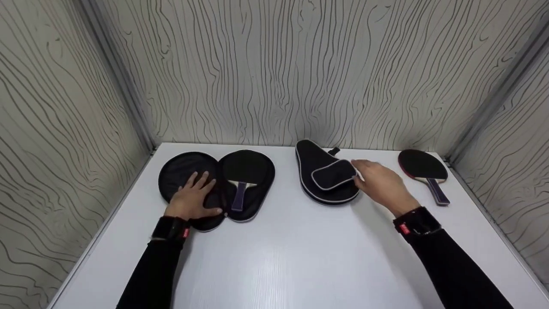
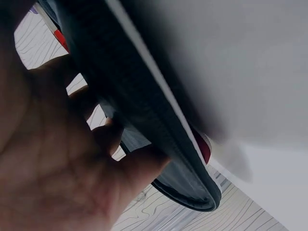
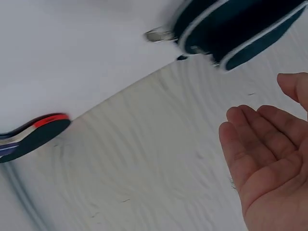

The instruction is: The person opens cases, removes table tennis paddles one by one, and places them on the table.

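A black paddle case (image 1: 175,168) lies unfolded at the left, its two halves side by side. My left hand (image 1: 191,201) rests with spread fingers on its left half. In the right half sits a table tennis paddle (image 1: 244,166), handle toward me. The left wrist view shows the palm close against the dark case edge (image 2: 144,91) with its pale piping. Right of centre is a closed black case (image 1: 312,161) with white piping and a small front pocket (image 1: 336,175). My right hand (image 1: 381,184) is at the pocket's right end, fingers extended, holding nothing; the right wrist view shows its bare palm.
Another paddle (image 1: 422,165) lies at the far right of the white table (image 1: 274,257), handle toward me. Wood-grain panels (image 1: 274,77) stand behind and at both sides, with grey metal posts (image 1: 124,86) at the corners. A dark strap tab (image 1: 333,151) sticks out behind the closed case.
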Demonstrator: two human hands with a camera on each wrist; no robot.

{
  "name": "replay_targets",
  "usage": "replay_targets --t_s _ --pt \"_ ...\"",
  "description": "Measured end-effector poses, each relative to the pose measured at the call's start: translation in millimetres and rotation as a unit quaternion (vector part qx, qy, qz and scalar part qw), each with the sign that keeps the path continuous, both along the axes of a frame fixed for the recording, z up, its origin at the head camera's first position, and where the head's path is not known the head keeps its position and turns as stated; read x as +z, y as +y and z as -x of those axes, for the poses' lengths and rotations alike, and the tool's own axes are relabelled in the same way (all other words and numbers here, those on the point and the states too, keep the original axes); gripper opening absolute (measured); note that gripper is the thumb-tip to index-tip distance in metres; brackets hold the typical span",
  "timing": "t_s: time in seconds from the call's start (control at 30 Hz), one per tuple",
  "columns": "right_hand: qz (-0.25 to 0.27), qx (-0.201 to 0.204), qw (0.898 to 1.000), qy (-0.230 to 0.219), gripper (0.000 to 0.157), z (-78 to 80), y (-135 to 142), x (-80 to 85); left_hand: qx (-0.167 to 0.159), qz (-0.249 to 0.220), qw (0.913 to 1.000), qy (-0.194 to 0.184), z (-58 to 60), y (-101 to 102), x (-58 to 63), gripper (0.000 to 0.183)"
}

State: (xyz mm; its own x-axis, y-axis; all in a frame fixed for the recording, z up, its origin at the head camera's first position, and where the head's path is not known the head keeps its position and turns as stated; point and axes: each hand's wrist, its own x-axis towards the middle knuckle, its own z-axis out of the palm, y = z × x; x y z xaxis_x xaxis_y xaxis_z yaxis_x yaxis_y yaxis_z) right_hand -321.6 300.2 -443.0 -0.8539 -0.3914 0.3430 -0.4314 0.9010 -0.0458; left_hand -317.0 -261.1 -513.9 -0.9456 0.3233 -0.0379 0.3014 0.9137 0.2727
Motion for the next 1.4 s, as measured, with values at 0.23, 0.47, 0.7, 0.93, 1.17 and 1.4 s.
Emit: replay_targets --t_s 0.23,0.47,0.7,0.93,1.17,1.4 --pt "0.001 0.039 0.999 -0.002 0.049 -0.5 -57 2.7 0.006 0.023 0.9996 -0.016 -8.0 9 11.3 0.105" --pt "-0.007 0.076 0.997 -0.006 0.049 0.6 -102 1.7 0.003 0.024 0.9996 -0.017 -7.6 9 11.8 0.105" --pt "-0.002 0.111 0.994 -0.020 0.048 1.7 -135 -3.8 0.003 0.024 0.9995 -0.021 -7.1 9 10.5 0.105" --pt "-0.033 0.155 0.987 0.012 0.048 -2.2 -169 -12.6 0.006 0.020 0.9997 -0.014 -8.5 9 10.9 0.104" --pt "-0.059 0.177 0.982 0.022 0.044 -6.6 -205 -21.4 0.009 0.019 0.9997 -0.015 -8.8 9 10.5 0.104" --pt "-0.078 0.204 0.975 0.043 0.034 -9.8 -229 -28.1 0.010 0.022 0.9997 -0.008 -9.6 10 11.3 0.103"
